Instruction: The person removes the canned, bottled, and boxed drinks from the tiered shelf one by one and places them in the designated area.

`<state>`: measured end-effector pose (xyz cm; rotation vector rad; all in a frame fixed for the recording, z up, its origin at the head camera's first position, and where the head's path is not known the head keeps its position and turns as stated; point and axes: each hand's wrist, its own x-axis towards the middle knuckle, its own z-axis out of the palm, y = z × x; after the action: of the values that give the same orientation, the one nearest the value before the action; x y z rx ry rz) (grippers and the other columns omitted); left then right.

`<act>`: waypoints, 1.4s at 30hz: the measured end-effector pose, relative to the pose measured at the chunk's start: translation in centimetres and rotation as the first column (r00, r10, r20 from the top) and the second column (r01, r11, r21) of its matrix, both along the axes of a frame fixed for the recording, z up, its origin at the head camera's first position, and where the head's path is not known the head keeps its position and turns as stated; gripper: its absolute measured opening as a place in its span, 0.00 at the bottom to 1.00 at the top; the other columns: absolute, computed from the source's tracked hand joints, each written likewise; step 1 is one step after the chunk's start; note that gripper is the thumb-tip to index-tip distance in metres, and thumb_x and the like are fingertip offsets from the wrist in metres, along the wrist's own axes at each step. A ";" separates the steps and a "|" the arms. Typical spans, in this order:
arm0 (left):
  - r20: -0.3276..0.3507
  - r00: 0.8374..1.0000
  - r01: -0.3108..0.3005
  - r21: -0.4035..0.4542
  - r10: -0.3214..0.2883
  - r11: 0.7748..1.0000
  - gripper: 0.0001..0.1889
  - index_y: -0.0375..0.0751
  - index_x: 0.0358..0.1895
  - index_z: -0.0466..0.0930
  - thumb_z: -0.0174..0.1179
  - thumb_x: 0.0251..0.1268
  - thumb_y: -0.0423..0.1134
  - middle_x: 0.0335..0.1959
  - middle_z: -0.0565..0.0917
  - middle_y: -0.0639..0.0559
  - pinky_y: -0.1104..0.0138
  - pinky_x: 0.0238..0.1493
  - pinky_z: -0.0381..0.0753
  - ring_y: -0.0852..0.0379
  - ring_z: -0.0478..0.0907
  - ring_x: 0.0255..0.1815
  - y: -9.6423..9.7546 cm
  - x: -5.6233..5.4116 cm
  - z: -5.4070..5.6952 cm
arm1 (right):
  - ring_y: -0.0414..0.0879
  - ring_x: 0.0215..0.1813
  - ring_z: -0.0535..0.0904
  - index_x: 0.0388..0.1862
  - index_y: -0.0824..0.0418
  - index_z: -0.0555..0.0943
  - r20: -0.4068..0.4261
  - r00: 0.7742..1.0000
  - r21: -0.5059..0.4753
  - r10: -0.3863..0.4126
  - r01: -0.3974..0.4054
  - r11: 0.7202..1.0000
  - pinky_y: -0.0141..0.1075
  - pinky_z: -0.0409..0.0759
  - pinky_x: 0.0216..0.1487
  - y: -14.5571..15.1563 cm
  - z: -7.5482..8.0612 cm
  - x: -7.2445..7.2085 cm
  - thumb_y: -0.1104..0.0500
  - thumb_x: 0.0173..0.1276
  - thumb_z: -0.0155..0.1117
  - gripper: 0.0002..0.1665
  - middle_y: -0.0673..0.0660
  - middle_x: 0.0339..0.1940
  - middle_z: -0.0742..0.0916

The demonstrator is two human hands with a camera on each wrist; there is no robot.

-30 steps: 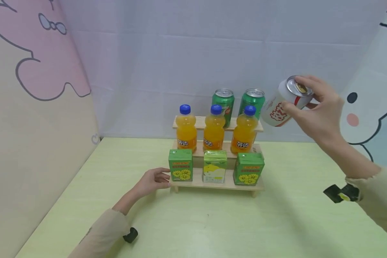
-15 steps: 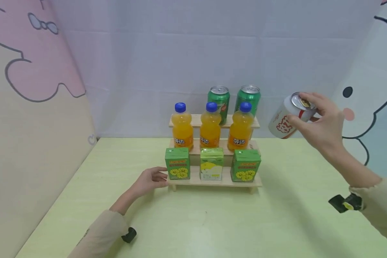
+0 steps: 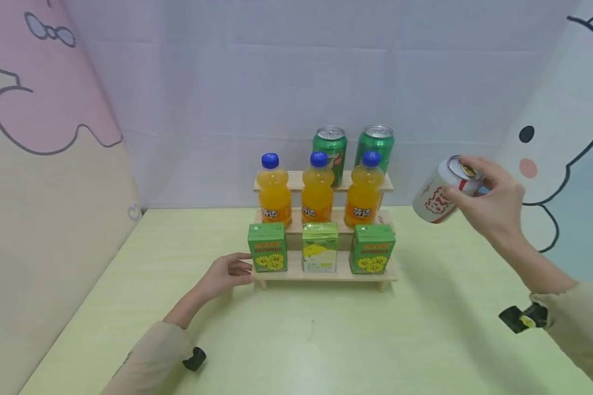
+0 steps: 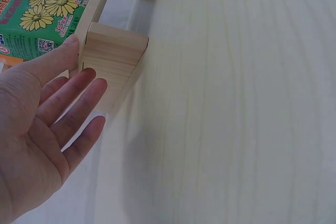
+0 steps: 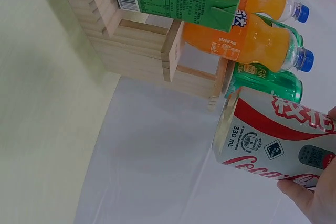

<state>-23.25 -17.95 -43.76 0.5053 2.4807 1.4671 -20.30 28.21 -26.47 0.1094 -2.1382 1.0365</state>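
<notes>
My right hand (image 3: 496,203) grips a white and red soda can (image 3: 440,192) near its top, tilted in the air right of the wooden tiered rack (image 3: 321,276). In the right wrist view the can (image 5: 278,140) shows Coca-Cola lettering. My left hand (image 3: 225,276) is at the rack's front left corner; in the left wrist view its thumb rests at the edge of the wooden step (image 4: 113,51), other fingers loosely extended below. Green drink cartons (image 3: 268,248) and a yellow-green one (image 3: 319,248) stand on the bottom step, orange soda bottles (image 3: 274,192) on the middle, green cans (image 3: 330,156) on top.
The rack stands on a pale wood-grain table (image 3: 296,334). A pale cloth (image 3: 227,109) hangs behind it. Cartoon-printed panels (image 3: 44,164) flank both sides.
My right hand has lowered the white can slightly on the right. My left hand stays at the rack's corner. The whole head view has shifted a little.
</notes>
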 end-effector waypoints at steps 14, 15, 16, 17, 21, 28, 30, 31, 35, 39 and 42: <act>0.014 1.000 -0.005 -0.005 0.005 1.000 0.29 0.29 0.58 0.67 0.64 0.55 0.38 0.44 0.81 0.39 0.58 0.47 0.76 0.48 0.79 0.45 0.1 0.1 0.1 | 0.26 0.34 0.70 0.53 0.66 0.78 0.064 0.998 0.085 0.010 -0.016 0.996 0.13 0.67 0.28 1.3 -3.0 -0.5 0.67 0.49 0.66 0.27 0.54 0.48 0.79; 0.016 1.000 -0.005 -0.008 0.005 1.000 0.29 0.29 0.58 0.67 0.64 0.55 0.38 0.44 0.81 0.39 0.58 0.47 0.76 0.48 0.79 0.45 0.1 0.1 0.1 | 0.26 0.35 0.69 0.53 0.66 0.77 0.068 0.998 0.094 0.004 -0.011 0.996 0.13 0.67 0.28 1.3 -3.1 -0.6 0.67 0.49 0.66 0.27 0.57 0.48 0.79; 0.020 1.000 -0.006 -0.009 0.006 1.000 0.29 0.29 0.58 0.67 0.64 0.55 0.38 0.44 0.81 0.39 0.58 0.47 0.76 0.48 0.79 0.45 0.1 0.1 0.1 | 0.26 0.35 0.69 0.53 0.66 0.77 0.071 0.997 0.103 -0.001 -0.006 0.995 0.13 0.66 0.28 1.3 -3.2 -0.6 0.67 0.50 0.66 0.27 0.59 0.48 0.79; 0.021 1.000 -0.006 -0.011 0.006 1.000 0.29 0.29 0.58 0.67 0.64 0.55 0.38 0.44 0.81 0.39 0.58 0.47 0.76 0.48 0.79 0.45 0.1 0.1 0.1 | 0.26 0.36 0.68 0.53 0.66 0.77 0.074 0.997 0.112 -0.006 -0.002 0.994 0.13 0.66 0.28 1.4 -3.4 -0.7 0.66 0.50 0.66 0.27 0.61 0.49 0.79; 0.023 1.000 -0.004 -0.009 0.005 1.000 0.29 0.29 0.58 0.67 0.64 0.55 0.38 0.45 0.81 0.39 0.58 0.47 0.76 0.48 0.79 0.45 0.1 0.1 0.1 | 0.24 0.38 0.68 0.52 0.67 0.77 0.064 0.998 0.118 -0.006 -0.002 0.993 0.12 0.66 0.28 1.6 -4.1 -1.0 0.67 0.49 0.67 0.27 0.63 0.47 0.80; 0.019 1.000 -0.003 -0.005 0.003 1.000 0.29 0.29 0.59 0.67 0.64 0.55 0.38 0.44 0.81 0.39 0.57 0.48 0.76 0.48 0.79 0.45 0.1 0.1 0.1 | 0.21 0.38 0.67 0.52 0.69 0.77 0.072 0.997 0.104 0.000 -0.007 0.995 0.12 0.65 0.28 1.7 -5.3 -1.4 0.68 0.48 0.67 0.27 0.66 0.47 0.80; 0.021 1.000 -0.004 -0.002 0.004 1.000 0.29 0.29 0.59 0.67 0.64 0.54 0.38 0.44 0.81 0.39 0.57 0.48 0.76 0.48 0.79 0.45 0.1 0.1 0.1 | 0.21 0.37 0.66 0.52 0.69 0.77 0.087 0.996 0.106 -0.007 -0.003 0.994 0.11 0.65 0.28 1.7 -5.6 -1.6 0.68 0.48 0.67 0.28 0.66 0.48 0.80; 0.022 1.000 -0.003 0.001 0.003 1.000 0.29 0.29 0.59 0.67 0.64 0.54 0.38 0.44 0.81 0.39 0.57 0.48 0.76 0.48 0.79 0.45 0.1 0.1 0.1 | 0.21 0.37 0.66 0.52 0.69 0.77 0.092 0.996 0.110 -0.011 0.001 0.994 0.11 0.65 0.28 1.7 -5.8 -1.6 0.67 0.48 0.67 0.28 0.66 0.49 0.80; 0.020 1.000 0.000 0.003 0.000 1.000 0.29 0.29 0.59 0.67 0.64 0.55 0.38 0.44 0.81 0.39 0.57 0.48 0.76 0.48 0.79 0.45 0.1 0.2 0.0 | 0.21 0.36 0.65 0.52 0.69 0.77 0.111 0.994 0.126 -0.024 0.009 0.992 0.12 0.65 0.27 1.8 -6.6 -2.0 0.67 0.48 0.67 0.28 0.66 0.49 0.80; 0.017 1.000 0.001 0.003 -0.001 1.000 0.30 0.29 0.59 0.67 0.64 0.55 0.39 0.44 0.81 0.39 0.57 0.48 0.76 0.48 0.79 0.45 0.1 0.1 0.0 | 0.23 0.36 0.65 0.51 0.69 0.77 0.123 0.992 0.142 -0.037 0.019 0.990 0.12 0.64 0.27 1.9 -7.4 -2.4 0.66 0.48 0.67 0.27 0.66 0.50 0.80; 0.023 1.000 -0.005 0.006 0.005 1.000 0.30 0.29 0.59 0.66 0.64 0.55 0.39 0.45 0.81 0.39 0.57 0.48 0.76 0.48 0.79 0.45 0.0 0.3 0.0 | 0.30 0.38 0.68 0.51 0.69 0.77 0.133 0.991 0.146 -0.032 0.013 0.989 0.12 0.63 0.28 1.9 -7.8 -2.9 0.66 0.48 0.67 0.27 0.66 0.50 0.80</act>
<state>-23.00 -17.97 -43.79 0.4818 2.4622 1.4747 -23.17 30.12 -34.28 0.0864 -2.3314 0.8969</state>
